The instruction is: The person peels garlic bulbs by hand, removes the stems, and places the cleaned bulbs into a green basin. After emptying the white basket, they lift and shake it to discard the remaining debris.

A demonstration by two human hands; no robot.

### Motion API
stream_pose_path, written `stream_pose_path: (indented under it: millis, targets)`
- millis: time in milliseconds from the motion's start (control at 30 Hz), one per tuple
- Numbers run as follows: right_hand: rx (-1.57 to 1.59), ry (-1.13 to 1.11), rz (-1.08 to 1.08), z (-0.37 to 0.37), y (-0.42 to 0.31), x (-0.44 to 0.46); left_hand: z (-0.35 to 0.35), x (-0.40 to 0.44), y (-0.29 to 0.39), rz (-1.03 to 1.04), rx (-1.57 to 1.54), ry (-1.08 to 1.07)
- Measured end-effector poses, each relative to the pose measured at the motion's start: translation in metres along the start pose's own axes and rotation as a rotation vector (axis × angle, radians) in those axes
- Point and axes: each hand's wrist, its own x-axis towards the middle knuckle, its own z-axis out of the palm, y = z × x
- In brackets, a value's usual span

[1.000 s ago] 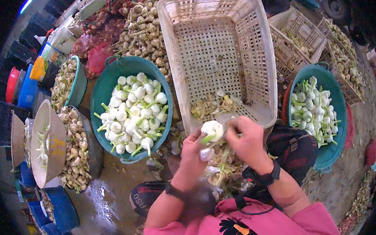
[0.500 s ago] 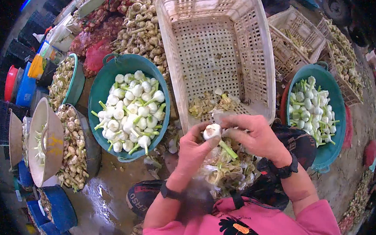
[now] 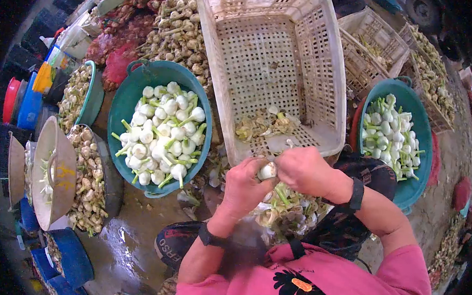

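Note:
My left hand (image 3: 243,184) is closed around a white garlic bulb (image 3: 267,171), its green stem (image 3: 282,196) pointing down and to the right. Against the bulb's right side, my right hand (image 3: 309,172) is closed with its fingers curled in; whatever they pinch is hidden. Under both hands lies a heap of papery garlic skins (image 3: 291,218). Just beyond them stands a large pale plastic crate (image 3: 339,113), with loose skins (image 3: 267,125) at its near end.
To the left, a green tub (image 3: 119,94) holds peeled garlic bulbs; another green tub (image 3: 425,126) of them stands right. Unpeeled garlic (image 3: 181,33) is piled behind. Tilted bowls (image 3: 60,191), blue tubs (image 3: 72,259) and smaller crates (image 3: 375,40) stand around.
My right hand has moved left and closed in against the garlic bulb, its fingers now more curled. The bulb stays in my left hand, and the view has shifted slightly.

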Motion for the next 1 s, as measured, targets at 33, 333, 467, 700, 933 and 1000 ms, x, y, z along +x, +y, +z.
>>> stream_pose_path:
  millis: [33,333,467,700,933,1000]
  targets:
    - [0.100,0.093,0.107,0.001,0.004,-0.001,-0.001,0.002,0.002,0.000,-0.045,0.001]
    - [0.375,0.294,0.343,-0.020,0.008,-0.006,-0.013,0.004,0.004,-0.466,-0.784,-0.068]
    - [0.631,0.137,0.396,-0.022,-0.001,-0.009,-0.014,0.001,0.003,-0.415,-1.253,-0.072]
    - [0.305,0.245,0.161,-0.019,-0.022,0.000,-0.007,-0.005,-0.003,-0.493,-1.284,0.030]
    - [0.298,0.245,0.156,-0.020,-0.021,0.006,-0.015,0.000,0.004,-0.365,-0.773,0.024]
    - [0.316,0.229,0.160,-0.020,-0.021,0.007,-0.012,-0.002,0.002,-0.385,-0.809,0.034]
